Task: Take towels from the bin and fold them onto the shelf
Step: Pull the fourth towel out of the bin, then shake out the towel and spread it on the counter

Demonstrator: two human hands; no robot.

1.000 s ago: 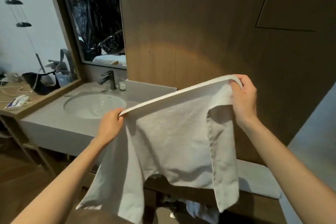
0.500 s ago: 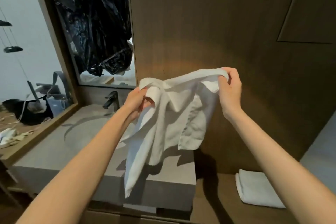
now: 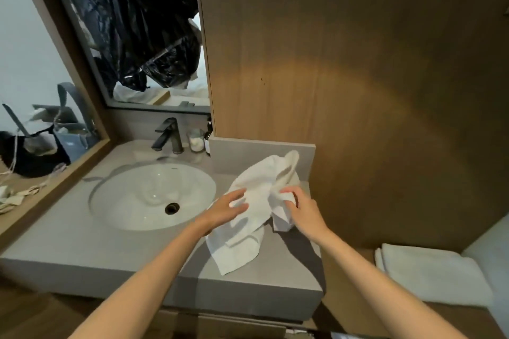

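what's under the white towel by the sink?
The grey countertop shows all around the crumpled towel, right of the sink. The left hand rests flat on top and the right hand pinches a fold. Anything directly beneath the cloth is covered.

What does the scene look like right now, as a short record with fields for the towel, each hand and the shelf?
towel: crumpled, not folded, on the counter right of the sink
left hand: fingers straight, resting on the towel
right hand: pinching a fold of the towel
shelf: one folded towel lies on it, lower right
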